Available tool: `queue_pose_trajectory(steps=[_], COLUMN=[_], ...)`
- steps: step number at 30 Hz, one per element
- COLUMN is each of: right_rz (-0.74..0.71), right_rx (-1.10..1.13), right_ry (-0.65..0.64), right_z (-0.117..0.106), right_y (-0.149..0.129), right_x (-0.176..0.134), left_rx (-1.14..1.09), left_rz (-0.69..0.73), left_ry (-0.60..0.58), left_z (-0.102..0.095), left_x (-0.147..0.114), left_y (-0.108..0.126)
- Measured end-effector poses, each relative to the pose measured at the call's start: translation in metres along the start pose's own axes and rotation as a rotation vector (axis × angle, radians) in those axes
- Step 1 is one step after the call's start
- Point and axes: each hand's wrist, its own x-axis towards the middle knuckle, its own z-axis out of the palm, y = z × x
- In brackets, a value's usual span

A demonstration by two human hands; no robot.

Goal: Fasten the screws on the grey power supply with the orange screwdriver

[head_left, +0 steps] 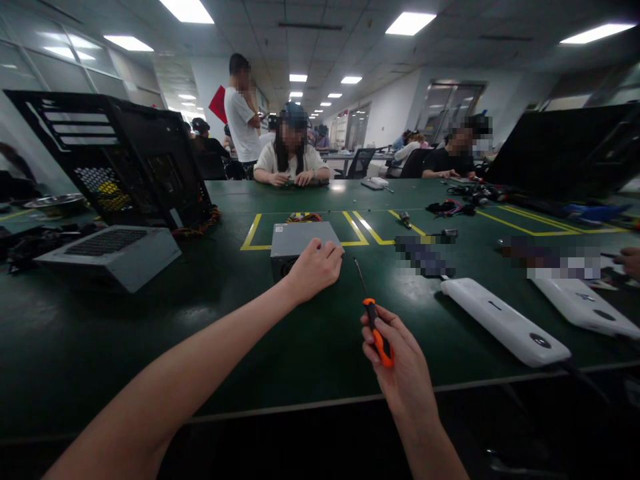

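My left hand [319,268] is at the right front corner of a grey computer power supply unit [295,235], its fingers curled over that edge. The fingertips are partly hidden, so anything small between them cannot be made out. Coloured cables [305,217] show behind the unit, and part of a dark fan opening [284,269] is on its near face. My right hand [400,350] is closed around the orange and black handle of a screwdriver [379,332]. Its thin shaft points up and away, with the tip just right of the left hand, apart from the unit.
A black computer case [150,160] and a second power supply unit [110,257] stand at left. White power banks [505,320] lie at right, with cables [453,208] farther back. Yellow tape marks the green table [240,360]. A person [293,153] sits opposite.
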Motion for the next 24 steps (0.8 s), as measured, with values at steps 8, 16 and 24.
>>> queue_pose_trajectory(steps=[8, 16, 24], right_rz=[0.015, 0.010, 0.024], right_rx=[-0.011, -0.019, -0.056], right_ry=[0.003, -0.005, -0.036], right_z=[0.001, 0.001, 0.004], right_y=[-0.001, -0.001, -0.001], right_x=[0.000, 0.001, 0.000], left_rx=[-0.016, -0.049, -0.276], left_rz=[0.033, 0.034, -0.340], left_ry=[0.012, 0.003, 0.053], left_z=[0.004, 0.005, 0.008], left_x=[0.000, -0.005, -0.045], left_y=[-0.006, -0.012, -0.027])
